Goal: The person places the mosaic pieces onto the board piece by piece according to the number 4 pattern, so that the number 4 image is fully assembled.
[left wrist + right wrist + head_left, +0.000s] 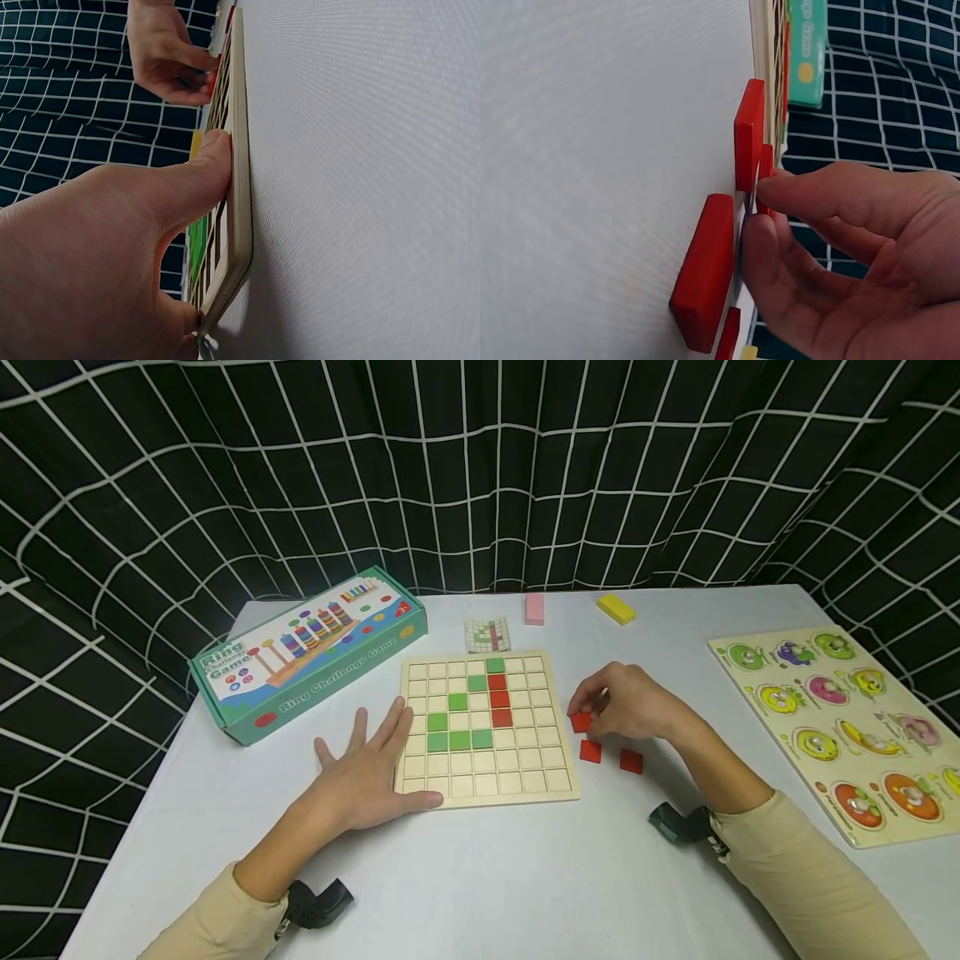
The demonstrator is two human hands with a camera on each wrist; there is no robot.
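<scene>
A wooden grid board (525, 760) lies on the white table. Several green tiles (459, 741) step down across its squares, and three red tiles (498, 699) form a column under the topmost green one. My left hand (360, 777) is spread at the board's left side, thumb (214, 154) pressing on the front rim. Right of the board, my right hand (626, 702) pinches a red square tile (581, 722) between thumb and fingers, low over the table. Two other red tiles (590, 751) (631, 761) lie close by; another red tile (729, 335) shows in the right wrist view.
Behind the board lies a small pattern card (487, 634), with a pink block (534, 609) and a yellow block (617, 608) to its right. A green game box (311, 652) stands at the back left. On the right lies a fruit puzzle board (847, 727).
</scene>
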